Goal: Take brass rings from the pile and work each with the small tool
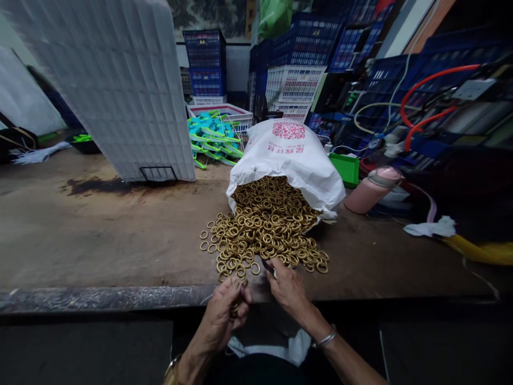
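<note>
"Holding what, your left hand point(226, 310)?"

"Your left fingers are curled around a few brass-coloured rings point(234, 309), just on your side of the pile of rings point(260, 232). Your right hand point(287, 286) is closed on a slim dark tool point(268, 266)."

"How does that tool lie?"

"Its long axis slants forward and leftward from your right fingers, its tip at the pile's near edge. One loose ring point(255, 262) sits just left of that tip, nearer it than your left fingertips. Ahead of both your hands, the pile spreads from the mouth of the white bag point(315, 166)."

Gold bangle point(172, 367) — silver bangle point(327, 338)
</note>
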### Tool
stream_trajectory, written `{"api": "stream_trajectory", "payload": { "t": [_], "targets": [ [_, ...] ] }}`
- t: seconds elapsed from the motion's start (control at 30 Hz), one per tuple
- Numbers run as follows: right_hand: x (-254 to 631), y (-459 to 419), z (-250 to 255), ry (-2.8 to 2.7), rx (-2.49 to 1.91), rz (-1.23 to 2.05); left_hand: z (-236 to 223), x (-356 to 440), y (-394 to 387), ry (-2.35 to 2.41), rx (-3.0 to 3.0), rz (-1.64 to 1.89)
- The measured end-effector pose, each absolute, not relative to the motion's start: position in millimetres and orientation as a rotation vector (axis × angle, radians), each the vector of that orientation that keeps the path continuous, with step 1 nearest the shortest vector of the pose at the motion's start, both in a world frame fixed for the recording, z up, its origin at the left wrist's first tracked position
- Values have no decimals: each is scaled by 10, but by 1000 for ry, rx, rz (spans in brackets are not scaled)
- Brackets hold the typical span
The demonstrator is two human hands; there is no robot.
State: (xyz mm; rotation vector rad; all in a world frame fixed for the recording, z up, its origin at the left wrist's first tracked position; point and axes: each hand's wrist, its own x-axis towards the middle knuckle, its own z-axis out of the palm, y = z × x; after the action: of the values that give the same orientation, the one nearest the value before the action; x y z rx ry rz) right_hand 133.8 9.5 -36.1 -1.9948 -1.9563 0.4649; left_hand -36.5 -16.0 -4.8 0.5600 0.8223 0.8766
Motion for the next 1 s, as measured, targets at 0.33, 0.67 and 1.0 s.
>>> {"api": "stream_trajectory", "payload": {
  "t": [0.33,0.67,1.0],
  "targets": [
    [1048,220,-289,-2006,-2076,417,-133,-431,-84,716,440,919],
    [1177,184,-337,-1951,-1770,588,-208,-375,-12,810,354,931],
    [1140,57,-150,-1820,-1408,725,-250,-251,-24,1109,734,918]
  ]
}}
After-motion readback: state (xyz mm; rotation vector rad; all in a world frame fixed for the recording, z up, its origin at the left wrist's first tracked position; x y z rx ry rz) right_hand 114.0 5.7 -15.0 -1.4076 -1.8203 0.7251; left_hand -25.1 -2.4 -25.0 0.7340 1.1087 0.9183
